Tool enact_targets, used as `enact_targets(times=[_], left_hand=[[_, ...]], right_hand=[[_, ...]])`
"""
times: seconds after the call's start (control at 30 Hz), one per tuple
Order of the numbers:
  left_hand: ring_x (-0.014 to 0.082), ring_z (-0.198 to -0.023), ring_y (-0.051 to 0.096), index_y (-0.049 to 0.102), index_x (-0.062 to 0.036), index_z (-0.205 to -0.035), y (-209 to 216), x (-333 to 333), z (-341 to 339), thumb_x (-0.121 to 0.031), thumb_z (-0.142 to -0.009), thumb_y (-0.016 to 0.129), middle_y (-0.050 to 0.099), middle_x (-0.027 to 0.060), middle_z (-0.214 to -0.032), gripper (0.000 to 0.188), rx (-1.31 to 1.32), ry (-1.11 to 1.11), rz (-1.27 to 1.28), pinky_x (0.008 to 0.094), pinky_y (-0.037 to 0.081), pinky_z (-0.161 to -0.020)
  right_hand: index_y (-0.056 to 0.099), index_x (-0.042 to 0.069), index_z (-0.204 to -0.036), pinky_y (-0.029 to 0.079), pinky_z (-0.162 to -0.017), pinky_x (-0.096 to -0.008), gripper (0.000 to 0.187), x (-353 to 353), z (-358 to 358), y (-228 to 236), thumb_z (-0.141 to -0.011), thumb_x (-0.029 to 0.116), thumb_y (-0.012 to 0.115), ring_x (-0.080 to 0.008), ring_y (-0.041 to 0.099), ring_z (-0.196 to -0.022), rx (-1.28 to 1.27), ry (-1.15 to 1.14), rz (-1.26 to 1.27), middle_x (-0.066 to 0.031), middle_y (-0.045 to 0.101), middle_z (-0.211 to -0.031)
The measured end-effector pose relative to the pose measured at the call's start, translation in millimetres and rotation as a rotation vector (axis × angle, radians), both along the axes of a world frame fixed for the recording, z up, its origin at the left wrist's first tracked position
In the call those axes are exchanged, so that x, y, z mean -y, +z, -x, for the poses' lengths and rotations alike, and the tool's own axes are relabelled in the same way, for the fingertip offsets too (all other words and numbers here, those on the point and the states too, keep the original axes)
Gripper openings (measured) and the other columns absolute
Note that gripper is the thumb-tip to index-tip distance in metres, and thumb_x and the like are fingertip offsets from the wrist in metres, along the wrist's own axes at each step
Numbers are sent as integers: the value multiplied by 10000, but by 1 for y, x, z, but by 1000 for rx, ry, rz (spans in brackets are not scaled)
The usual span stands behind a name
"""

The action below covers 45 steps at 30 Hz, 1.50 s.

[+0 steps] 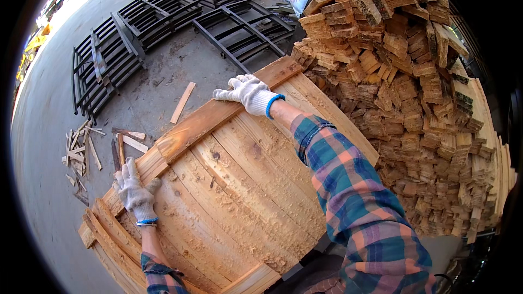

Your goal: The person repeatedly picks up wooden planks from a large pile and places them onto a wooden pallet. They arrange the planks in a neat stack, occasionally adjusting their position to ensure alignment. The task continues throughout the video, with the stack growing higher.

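Observation:
A wide panel of pale planks [245,185], dusted with wood shavings, lies in front of me. A darker cross board [204,125] runs along its far edge, with a lighter board end [150,166] abutting it at the left. My right hand [249,95], in a white knit glove with a blue cuff, lies on the cross board with its fingers stretched out. Fingers apart, my left hand [134,191] in a matching glove rests on the lighter board near the panel's left corner. Neither hand's fingers wrap round anything that I can see.
A tall heap of split wood pieces [419,103] rises on the right. Black metal frames [136,27] lie on the concrete floor [43,130] beyond the panel. Wood scraps [81,152] and a loose thin slat [183,102] are at the left. Narrow boards [111,228] lie along the panel's left side.

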<state>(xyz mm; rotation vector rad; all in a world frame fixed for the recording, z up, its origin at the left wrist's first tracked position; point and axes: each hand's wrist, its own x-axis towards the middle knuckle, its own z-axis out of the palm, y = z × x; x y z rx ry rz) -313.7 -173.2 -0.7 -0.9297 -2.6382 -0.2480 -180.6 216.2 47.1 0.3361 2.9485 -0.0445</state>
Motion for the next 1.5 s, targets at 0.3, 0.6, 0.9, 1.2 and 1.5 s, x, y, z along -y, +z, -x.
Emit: enact_targets(times=[0.3, 0.6, 0.9, 1.2, 1.5], left_hand=[[358, -1361, 375, 454, -91, -1425, 39, 27, 17, -659, -676, 745, 448, 144, -1467, 984, 454, -24, -59, 470, 303, -1126], [392, -1283, 496, 199, -52, -1532, 58, 288, -166, -502, -694, 836, 369, 296, -1470, 1145, 820, 560, -1146, 440, 476, -1008], [421, -1051, 588, 241, -40, -1513, 59, 231, -208, -545, -619, 848, 432, 265, -1325, 1193, 645, 595, -427, 466, 542, -824], [357, -965, 608, 369, -91, -1446, 71, 186, -222, -543, -686, 801, 474, 231, -1168, 984, 327, 699, 4, 477, 556, -690], [317, -1361, 422, 360, -74, -1495, 92, 313, -237, -491, -715, 805, 385, 173, -1513, 990, 843, 262, -378, 403, 362, -1127]], right_hand=[[396, 311, -1482, 419, -1074, -431, 588, 47, 14, 11, -948, 92, 511, -330, 495, -1300, 143, -180, -270, -159, 437, -1477], [305, 66, -1518, 464, -1003, -314, 885, 362, -49, -23, -783, 273, 752, -291, 597, -1186, 187, -152, 1475, -208, 592, -1327], [444, 24, -1438, 446, -1011, -318, 769, 375, -71, 21, -754, 172, 761, -261, 584, -1199, -29, -74, 1214, -198, 589, -1338], [348, 295, -1512, 478, -970, -404, 962, 141, -246, 61, -683, 304, 837, -265, 568, -1169, 390, -143, 134, -165, 536, -1380], [319, 343, -1516, 414, -1039, -410, 937, 142, -273, 72, -717, 247, 798, -317, 501, -1206, 438, -15, 33, -141, 529, -1223]])
